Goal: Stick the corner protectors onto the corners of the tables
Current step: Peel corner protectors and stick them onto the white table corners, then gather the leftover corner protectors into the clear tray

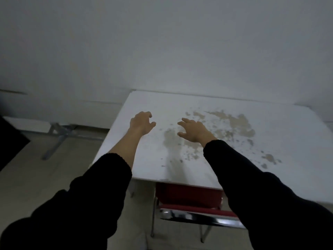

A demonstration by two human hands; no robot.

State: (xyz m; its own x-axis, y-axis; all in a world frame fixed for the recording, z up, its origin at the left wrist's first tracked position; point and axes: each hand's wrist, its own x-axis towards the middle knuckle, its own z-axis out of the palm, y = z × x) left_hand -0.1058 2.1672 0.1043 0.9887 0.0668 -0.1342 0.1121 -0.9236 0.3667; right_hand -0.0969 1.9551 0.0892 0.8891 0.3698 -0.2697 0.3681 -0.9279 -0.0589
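Both arms in black sleeves reach out over a square white table [234,177] whose top is blotched with tan, flaking stains. The left hand [141,124] hangs above the table's left side with fingers loosely curled and nothing in them; the right hand [193,130] hovers over the stained middle, fingers spread and slack, also holding nothing. No corner protector shows anywhere in view (none on the tabletop, none in either hand), so where they lie cannot be told from here. The far left corner of the table [133,91] sits near the pale wall, and whether it already carries a protector is too dim to judge. A red chair with a chrome frame [189,199] is tucked under the near edge.

To do this step well, I would fetch a protector first, wipe any loose flakes from the chosen corner so the adhesive grips, then seat it squarely and press firmly.
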